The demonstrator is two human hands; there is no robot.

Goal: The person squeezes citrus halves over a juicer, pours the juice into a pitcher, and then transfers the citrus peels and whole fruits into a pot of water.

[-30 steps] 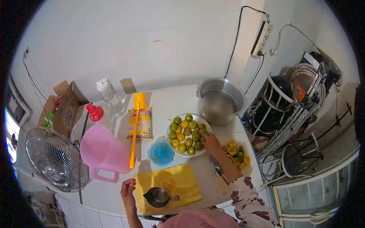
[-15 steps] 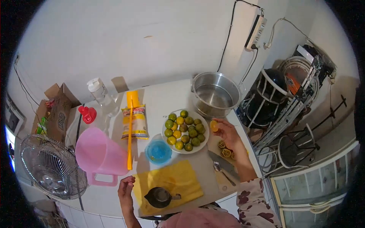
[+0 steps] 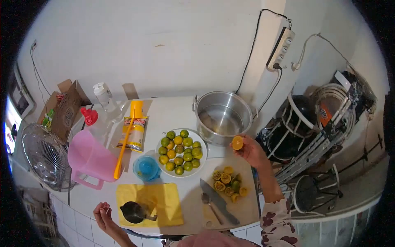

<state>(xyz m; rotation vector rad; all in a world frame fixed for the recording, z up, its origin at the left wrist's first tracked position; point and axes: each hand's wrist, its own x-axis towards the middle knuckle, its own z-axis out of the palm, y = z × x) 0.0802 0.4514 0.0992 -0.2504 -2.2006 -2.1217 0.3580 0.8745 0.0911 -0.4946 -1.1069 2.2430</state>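
A halved citrus fruit (image 3: pixel 237 143), orange cut face showing, is pinched in the fingers of my right hand (image 3: pixel 252 153), raised beside the steel pot (image 3: pixel 224 138). My left hand (image 3: pixel 106 219) hovers left of the yellow cloth (image 3: pixel 170 206), fingers bent together; whether anything small is in them I cannot make out. On the cloth stands a small dark pouring cup (image 3: pixel 133 212). Squeezed citrus halves (image 3: pixel 226 178) lie on the cutting board (image 3: pixel 247 204) with a knife (image 3: pixel 219 200) and a spoon (image 3: pixel 211 207). Whole green and yellow citrus fruits (image 3: pixel 187 142) fill a white plate (image 3: pixel 196 171).
A blue bowl (image 3: pixel 146 168), a pink pitcher (image 3: pixel 91 155), a yellow long-handled utensil (image 3: pixel 123 148), a plastic packet (image 3: pixel 138 133) and a clear bottle (image 3: pixel 108 103) stand at left. A fan (image 3: pixel 44 158) is beyond the table's left side. Stacked stools (image 3: pixel 306 119) are at right.
My view has shifted, so the table things appear further left. My right hand has moved from beside the plate towards the pot, and the half's cut face now turns to me.
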